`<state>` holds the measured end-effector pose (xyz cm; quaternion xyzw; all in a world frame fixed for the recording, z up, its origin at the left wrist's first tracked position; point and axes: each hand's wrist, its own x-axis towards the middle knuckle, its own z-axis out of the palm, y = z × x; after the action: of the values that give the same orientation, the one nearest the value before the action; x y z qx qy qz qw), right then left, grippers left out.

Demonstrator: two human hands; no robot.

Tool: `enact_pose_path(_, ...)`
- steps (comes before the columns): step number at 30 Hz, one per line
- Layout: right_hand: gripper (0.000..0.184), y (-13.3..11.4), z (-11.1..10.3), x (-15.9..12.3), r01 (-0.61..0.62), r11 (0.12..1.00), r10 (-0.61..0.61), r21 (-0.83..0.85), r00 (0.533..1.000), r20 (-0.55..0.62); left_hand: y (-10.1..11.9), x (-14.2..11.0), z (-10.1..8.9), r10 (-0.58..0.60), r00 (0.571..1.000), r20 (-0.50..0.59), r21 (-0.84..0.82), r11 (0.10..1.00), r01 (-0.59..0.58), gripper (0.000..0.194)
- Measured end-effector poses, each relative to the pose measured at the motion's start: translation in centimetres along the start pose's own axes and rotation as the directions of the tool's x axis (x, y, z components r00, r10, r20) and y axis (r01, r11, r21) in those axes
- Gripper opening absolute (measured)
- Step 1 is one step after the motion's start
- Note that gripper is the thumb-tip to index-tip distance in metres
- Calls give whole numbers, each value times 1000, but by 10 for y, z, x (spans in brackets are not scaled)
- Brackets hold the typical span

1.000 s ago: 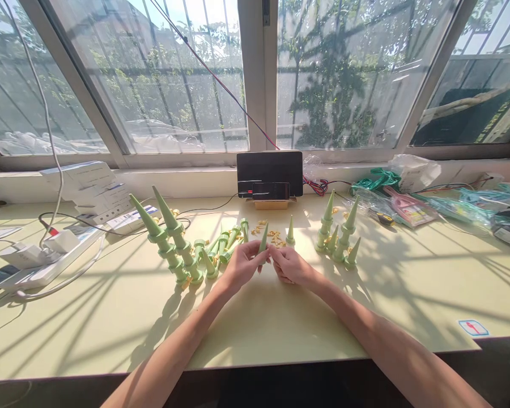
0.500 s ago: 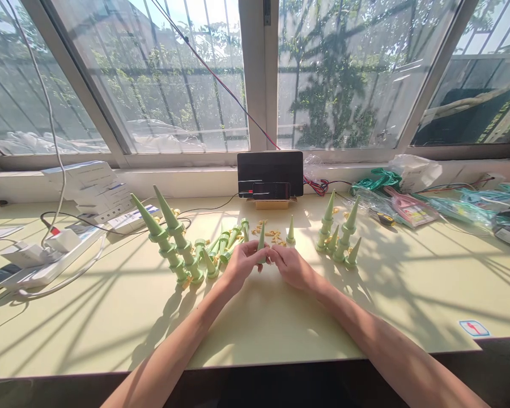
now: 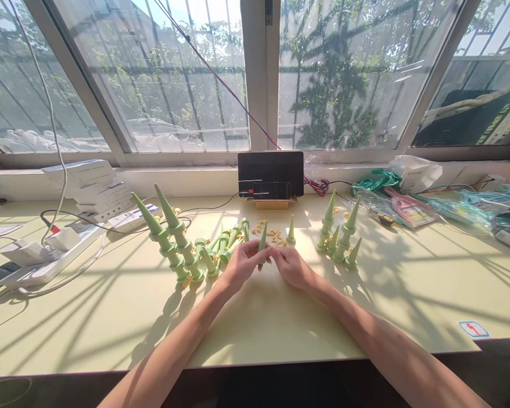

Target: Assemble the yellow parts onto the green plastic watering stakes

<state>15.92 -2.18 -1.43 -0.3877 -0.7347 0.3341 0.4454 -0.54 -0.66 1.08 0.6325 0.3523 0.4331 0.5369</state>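
Observation:
Near the middle of the table, my left hand (image 3: 243, 265) is closed around a green plastic spike (image 3: 262, 237), its tip pointing up. My right hand (image 3: 292, 265) meets it there, thumb and fingers pinched at the side of the spike; whatever they hold is hidden. Just beyond my hands lie several small yellow pieces (image 3: 273, 233) in a loose heap. One green spike (image 3: 291, 231) stands upright behind my right hand. To the left of my left hand are loose green spikes (image 3: 223, 241) and two tall tilted stacks of spikes (image 3: 170, 235).
On the right stand more green spikes (image 3: 346, 238), some stacked. A black tablet (image 3: 270, 170) with a phone (image 3: 272, 190) before it rests on a small cardboard stand (image 3: 272, 204). White boxes (image 3: 89, 190) and a power strip (image 3: 63, 263) lie left; plastic bags (image 3: 412, 207) and a cutter (image 3: 383, 219) lie right.
The spike in my left hand leans slightly more to the right. My hands stay together in nearly the same place, and the other things have not moved.

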Motion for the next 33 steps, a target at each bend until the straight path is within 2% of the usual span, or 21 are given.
enact_pose_path(4, 54, 1, 1, 1, -51, 997, 50, 65, 999, 5, 1, 0, 1, 2, 1000, -1, 2, 1000, -2, 33)
enact_pose_path(8, 58, 3, 2, 1, -163, 972, 156, 171, 986, 51, 2, 0, 1, 9, 1000, -5, 4, 1000, -9, 32)
enact_pose_path(16, 61, 2, 2, 2, -319, 872, 284, 372, 948, 146, 2, 0, 0, 18, 1000, -9, 7, 1000, -17, 35)
enact_pose_path(21, 63, -7, 0, 3, -397, 774, 335, 493, 918, 213, 1, 0, -2, 21, 1000, -2, 29, 999, -21, 34)
enact_pose_path(33, 61, -10, -1, 1, -480, 669, 395, 567, 876, 276, -3, 1, -6, 51, 999, 9, 91, 995, -52, 35)
